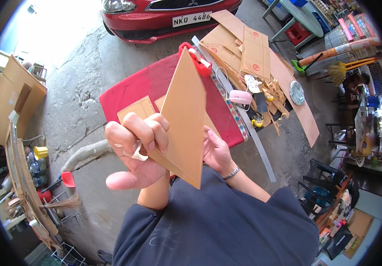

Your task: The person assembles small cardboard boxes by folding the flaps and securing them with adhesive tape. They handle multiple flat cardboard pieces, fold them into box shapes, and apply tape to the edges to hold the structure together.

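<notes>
A folded brown cardboard panel [183, 111] stands tilted up in front of me, edge toward my chest. My left hand [140, 148] is at its left face, fingers curled and thumb apart, with a crumpled pale scrap [139, 154] in the curled fingers. On the other side, my right hand [216, 153] holds the panel near its right edge; some of its fingers are hidden behind the cardboard. Below lies a red-topped table [129, 86] with another flat cardboard piece [133, 111]. A red tape dispenser [202, 62] sits at the table's far edge, partly behind the panel's tip.
Right of the table, a long metal straightedge [259, 153], a pink case [240, 97], a tape measure [257, 121] and cardboard scraps lie beside flattened boxes [255, 55]. A red car [155, 22] stands beyond. Leaning cardboard [16, 102] and a broom [62, 203] are at left.
</notes>
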The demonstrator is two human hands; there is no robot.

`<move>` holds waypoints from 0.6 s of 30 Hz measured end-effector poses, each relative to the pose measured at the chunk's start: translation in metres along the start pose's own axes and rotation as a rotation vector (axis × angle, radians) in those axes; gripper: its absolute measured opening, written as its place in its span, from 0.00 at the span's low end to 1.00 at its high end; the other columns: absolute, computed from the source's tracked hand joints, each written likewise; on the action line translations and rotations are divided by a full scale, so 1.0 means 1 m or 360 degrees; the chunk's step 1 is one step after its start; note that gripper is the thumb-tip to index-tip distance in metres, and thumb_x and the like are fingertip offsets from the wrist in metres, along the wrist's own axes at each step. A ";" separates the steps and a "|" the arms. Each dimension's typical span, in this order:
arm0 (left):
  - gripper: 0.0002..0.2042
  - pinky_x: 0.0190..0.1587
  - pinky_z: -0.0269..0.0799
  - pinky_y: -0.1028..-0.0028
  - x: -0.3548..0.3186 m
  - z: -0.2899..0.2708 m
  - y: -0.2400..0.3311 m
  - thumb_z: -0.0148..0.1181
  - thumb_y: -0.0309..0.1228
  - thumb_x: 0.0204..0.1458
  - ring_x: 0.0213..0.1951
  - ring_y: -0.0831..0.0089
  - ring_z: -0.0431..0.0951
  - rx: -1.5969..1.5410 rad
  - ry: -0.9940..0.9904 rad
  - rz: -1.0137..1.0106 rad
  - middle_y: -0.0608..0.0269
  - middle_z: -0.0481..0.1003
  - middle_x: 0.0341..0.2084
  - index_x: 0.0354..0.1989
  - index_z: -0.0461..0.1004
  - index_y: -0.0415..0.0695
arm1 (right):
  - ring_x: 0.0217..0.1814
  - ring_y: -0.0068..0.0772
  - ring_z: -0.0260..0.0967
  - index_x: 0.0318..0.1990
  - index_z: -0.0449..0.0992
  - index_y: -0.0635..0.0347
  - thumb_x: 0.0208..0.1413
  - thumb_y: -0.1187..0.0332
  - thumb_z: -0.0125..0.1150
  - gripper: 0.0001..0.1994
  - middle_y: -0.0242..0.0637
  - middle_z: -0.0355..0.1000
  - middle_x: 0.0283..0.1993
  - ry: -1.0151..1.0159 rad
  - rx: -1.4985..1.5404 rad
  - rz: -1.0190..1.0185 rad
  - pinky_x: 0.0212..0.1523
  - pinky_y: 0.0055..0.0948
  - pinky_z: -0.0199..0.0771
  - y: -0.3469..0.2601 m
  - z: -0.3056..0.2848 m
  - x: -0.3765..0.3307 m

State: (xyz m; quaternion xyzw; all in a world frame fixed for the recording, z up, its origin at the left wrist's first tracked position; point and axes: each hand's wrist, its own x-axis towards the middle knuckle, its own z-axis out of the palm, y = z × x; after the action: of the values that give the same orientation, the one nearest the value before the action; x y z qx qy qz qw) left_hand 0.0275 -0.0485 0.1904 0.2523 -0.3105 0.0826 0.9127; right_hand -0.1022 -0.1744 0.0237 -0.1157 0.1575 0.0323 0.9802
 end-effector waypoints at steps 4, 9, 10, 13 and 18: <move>0.30 0.28 0.54 0.74 -0.014 -0.011 -0.048 0.36 0.68 0.61 0.14 0.76 0.60 -0.0306 0.0108 -0.0444 0.64 0.62 0.23 0.30 0.56 0.48 | 0.63 0.32 0.69 0.60 0.63 0.56 0.72 0.70 0.41 0.13 0.37 0.69 0.61 0.0181 -0.0001 -0.0434 0.65 0.37 0.70 -0.076 0.000 0.010; 0.20 0.33 0.62 0.70 -0.034 -0.043 -0.117 0.38 0.52 0.68 0.25 0.70 0.69 -0.0026 0.0594 -0.0913 0.64 0.64 0.24 0.31 0.60 0.48 | 0.65 0.35 0.67 0.61 0.63 0.57 0.70 0.73 0.43 0.14 0.37 0.68 0.62 0.0424 -0.0384 -0.0823 0.66 0.39 0.69 -0.214 -0.035 0.034; 0.18 0.34 0.63 0.69 -0.038 -0.047 -0.124 0.38 0.49 0.68 0.28 0.70 0.70 0.0034 0.0643 -0.0950 0.64 0.65 0.24 0.32 0.61 0.48 | 0.64 0.34 0.66 0.65 0.59 0.59 0.70 0.74 0.43 0.18 0.40 0.65 0.64 0.0471 -0.0616 -0.0921 0.64 0.38 0.70 -0.249 -0.040 0.040; 0.13 0.41 0.68 0.68 -0.060 -0.063 -0.135 0.40 0.41 0.70 0.36 0.67 0.75 0.0246 0.0766 -0.1041 0.59 0.73 0.32 0.39 0.66 0.46 | 0.58 0.30 0.70 0.64 0.58 0.64 0.71 0.73 0.43 0.17 0.43 0.70 0.57 0.0582 -0.1104 -0.0918 0.58 0.30 0.73 -0.364 -0.051 0.052; 0.06 0.47 0.74 0.69 -0.100 -0.039 -0.176 0.53 0.31 0.66 0.43 0.69 0.79 0.0927 0.0708 -0.1356 0.54 0.78 0.45 0.45 0.72 0.42 | 0.57 0.29 0.71 0.63 0.62 0.62 0.71 0.73 0.44 0.16 0.39 0.70 0.58 0.0749 -0.1687 -0.1082 0.58 0.30 0.74 -0.527 -0.147 0.119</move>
State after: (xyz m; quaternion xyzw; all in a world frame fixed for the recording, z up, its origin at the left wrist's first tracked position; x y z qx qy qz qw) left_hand 0.0225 -0.1795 0.0307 0.5736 0.0546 -0.1599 0.8015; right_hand 0.0191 -0.7179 -0.0356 -0.6283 0.2847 -0.2314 0.6860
